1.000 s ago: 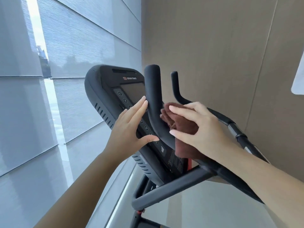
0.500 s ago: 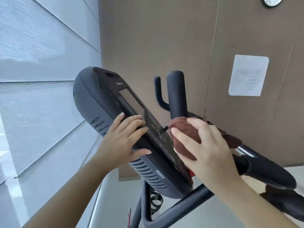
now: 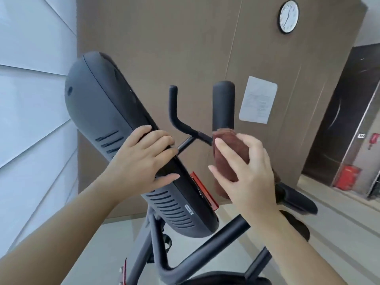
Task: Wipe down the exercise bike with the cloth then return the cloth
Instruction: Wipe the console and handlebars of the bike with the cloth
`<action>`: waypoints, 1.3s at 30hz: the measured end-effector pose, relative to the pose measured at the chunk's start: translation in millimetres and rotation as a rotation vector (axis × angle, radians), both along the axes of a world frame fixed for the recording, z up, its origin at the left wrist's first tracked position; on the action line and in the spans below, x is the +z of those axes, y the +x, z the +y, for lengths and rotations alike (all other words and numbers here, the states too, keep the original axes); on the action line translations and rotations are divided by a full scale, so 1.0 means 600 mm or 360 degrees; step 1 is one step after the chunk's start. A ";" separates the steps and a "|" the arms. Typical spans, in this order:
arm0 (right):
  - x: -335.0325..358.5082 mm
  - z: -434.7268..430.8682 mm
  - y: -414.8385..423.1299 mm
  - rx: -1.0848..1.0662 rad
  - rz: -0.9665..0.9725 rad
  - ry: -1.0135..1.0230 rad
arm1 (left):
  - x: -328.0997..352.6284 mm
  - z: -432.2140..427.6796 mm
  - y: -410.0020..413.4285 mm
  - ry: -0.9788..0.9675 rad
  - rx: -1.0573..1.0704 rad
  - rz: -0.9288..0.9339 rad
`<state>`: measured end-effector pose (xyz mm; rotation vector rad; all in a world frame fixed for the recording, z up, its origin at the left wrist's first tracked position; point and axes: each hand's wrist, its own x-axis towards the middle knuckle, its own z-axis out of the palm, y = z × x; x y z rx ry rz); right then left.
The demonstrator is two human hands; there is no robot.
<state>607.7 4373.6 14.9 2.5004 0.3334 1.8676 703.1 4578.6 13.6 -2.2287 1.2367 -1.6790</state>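
Head view | left grip (image 3: 141,161) clasping smooth matte console (image 3: 107,112) | right grip (image 3: 246,171) holding plush brown cloth (image 3: 230,147)

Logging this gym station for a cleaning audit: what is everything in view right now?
console: one, dark grey, top of the bike, left of centre
handlebar uprights: two, black, right of the console
cloth: one, brown, at the base of the thicker upright
clock: one, white face and black rim, high on the brown wall
paper notice: one, white, on that wall behind the uprights
red container: one, low at far right
left hand: one, grips the console's edge
right hand: one, holds the cloth
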 end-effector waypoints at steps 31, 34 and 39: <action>0.038 0.034 0.009 -0.0084 -0.0005 0.0074 | 0.002 0.008 0.012 -0.0013 -0.0181 -0.0006; 0.108 0.044 0.039 0.0058 -0.0145 0.0262 | 0.002 0.009 0.007 -0.0006 -0.0148 0.0029; 0.038 0.014 0.012 0.0105 0.0036 0.0198 | -0.002 0.001 0.001 -0.0065 -0.0121 0.0056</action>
